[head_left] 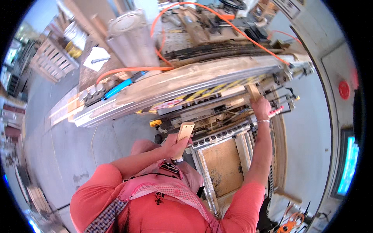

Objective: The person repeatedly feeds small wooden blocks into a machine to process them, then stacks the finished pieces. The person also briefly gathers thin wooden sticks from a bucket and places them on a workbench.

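Note:
Close to my body, my left hand (175, 146) is wrapped round a short pale wooden strip (186, 128) with two small dark holes near its upper end. My right arm reaches out over the machine (202, 116). At its far right side, my right hand (261, 108) is closed on another pale wooden piece (253, 92), whose far end lies by the yellow-and-black striped edge (210, 90). My right fingertips are partly hidden by the hand itself.
An orange hose (132, 70) loops over the machine's long beam (175, 79), where a blue tool (118, 89) lies. Behind stand a metal can (130, 39) and a cluttered bench (198, 29). At right are a red button (344, 90) and a lit screen (347, 165).

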A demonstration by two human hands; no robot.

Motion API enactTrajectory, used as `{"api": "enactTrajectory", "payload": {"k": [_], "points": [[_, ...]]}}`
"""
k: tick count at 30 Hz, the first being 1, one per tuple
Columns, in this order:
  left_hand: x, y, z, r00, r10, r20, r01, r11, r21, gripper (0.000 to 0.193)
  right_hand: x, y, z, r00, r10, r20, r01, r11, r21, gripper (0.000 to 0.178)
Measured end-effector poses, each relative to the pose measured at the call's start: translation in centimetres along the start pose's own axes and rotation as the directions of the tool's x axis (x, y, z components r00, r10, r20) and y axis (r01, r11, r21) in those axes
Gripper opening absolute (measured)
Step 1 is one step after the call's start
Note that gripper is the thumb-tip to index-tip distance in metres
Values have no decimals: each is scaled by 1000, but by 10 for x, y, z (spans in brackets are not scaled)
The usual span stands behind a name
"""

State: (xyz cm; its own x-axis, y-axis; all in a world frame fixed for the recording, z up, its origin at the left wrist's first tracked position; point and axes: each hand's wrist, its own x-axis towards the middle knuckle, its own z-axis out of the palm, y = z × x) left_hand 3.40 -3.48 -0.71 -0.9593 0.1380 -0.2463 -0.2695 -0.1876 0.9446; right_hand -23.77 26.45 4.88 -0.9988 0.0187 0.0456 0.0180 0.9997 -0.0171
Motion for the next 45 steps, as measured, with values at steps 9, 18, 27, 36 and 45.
{"api": "enactTrajectory", "payload": {"k": [9,18,27,36,45], "points": [[-61,20,-40,989,45,-138,-77,969,-235,31,-1,-2,4,998,-51,-48,47,997,-65,45],[-121,21,-145,841,-57,-537,-99,961,-257,30,-4,-11,1,1000,-7,-5,7,997,-77,49],[-29,33,-356,702,-54,-710,122,992,45,21,22,-4,18,999,17,48,-6,975,-221,47],[96,4,-434,819,-50,-571,97,994,52,36,39,21,37,978,-127,167,173,937,-303,26],[174,-21,-424,733,-52,-678,195,971,136,32,4,22,27,987,-47,152,83,968,-236,28]]}}
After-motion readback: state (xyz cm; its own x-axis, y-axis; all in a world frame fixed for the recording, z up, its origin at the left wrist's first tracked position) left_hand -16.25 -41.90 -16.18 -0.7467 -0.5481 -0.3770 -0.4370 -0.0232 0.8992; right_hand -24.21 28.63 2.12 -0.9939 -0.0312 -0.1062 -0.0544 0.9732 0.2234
